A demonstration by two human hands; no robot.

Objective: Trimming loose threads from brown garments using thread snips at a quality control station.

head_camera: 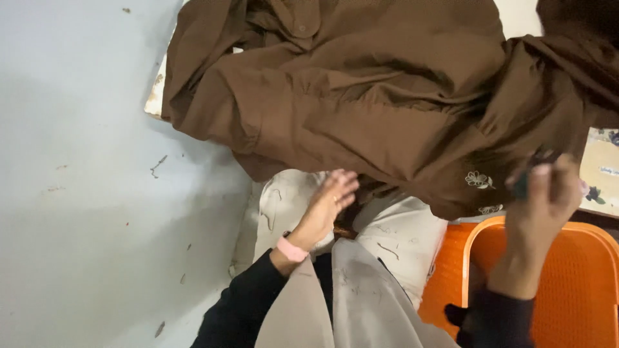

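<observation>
A large brown garment [361, 96] lies crumpled across a board, with small white embroidered flowers [478, 180] near its lower right hem. My left hand [327, 205], with a pink band at the wrist, reaches under the garment's lower edge, fingers together and touching the cloth above pale fabric [393, 232]. My right hand [548, 200] is raised at the right, blurred, fingers closed around a small dark green object [522, 183] next to the garment's hem. What the object is cannot be made out.
An orange plastic chair [580, 283] stands at the lower right. A pale grey wall or floor [84, 193] with scuff marks fills the left. The board's worn white edge [155, 96] shows at the garment's left. A patterned surface [603, 174] shows at far right.
</observation>
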